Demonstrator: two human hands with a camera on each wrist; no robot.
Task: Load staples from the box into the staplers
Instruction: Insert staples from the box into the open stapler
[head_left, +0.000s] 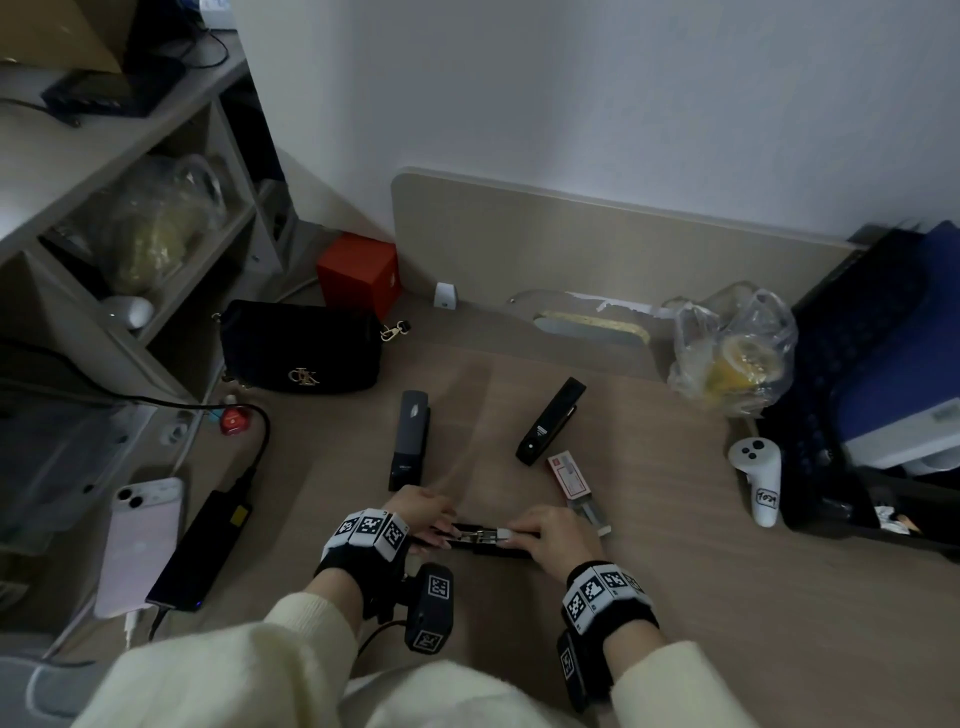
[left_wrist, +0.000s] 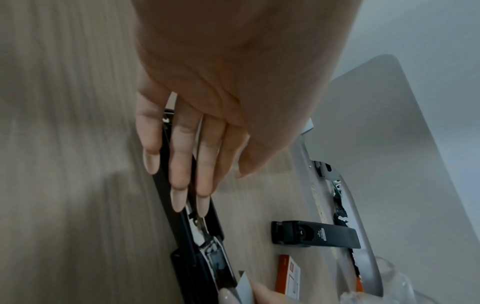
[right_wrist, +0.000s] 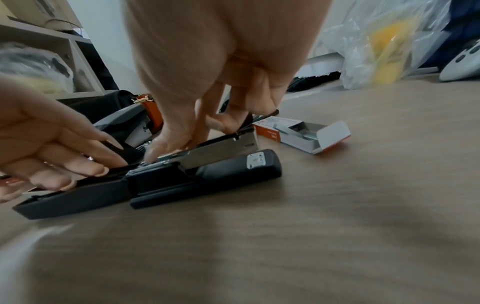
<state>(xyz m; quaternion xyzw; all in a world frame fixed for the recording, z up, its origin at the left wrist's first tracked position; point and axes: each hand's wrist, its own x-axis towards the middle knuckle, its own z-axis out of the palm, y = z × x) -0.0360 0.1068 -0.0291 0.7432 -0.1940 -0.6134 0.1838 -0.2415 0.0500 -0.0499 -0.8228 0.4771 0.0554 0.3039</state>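
On the desk near the person, both hands work the opened stapler (head_left: 485, 538). Left-wrist view: left hand (left_wrist: 197, 123) presses its lid with straight fingers. Right-wrist view: right hand (right_wrist: 207, 98) pinches the stiff metal magazine (right_wrist: 221, 149), best gripped by its sides.

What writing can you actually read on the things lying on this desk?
"CK" monogram, gold: black handbag.
Handwritten number, roughly "1029", uncertain: white controller.
Print on staple box: too blurred.
Labels on both closed staplers: too small.
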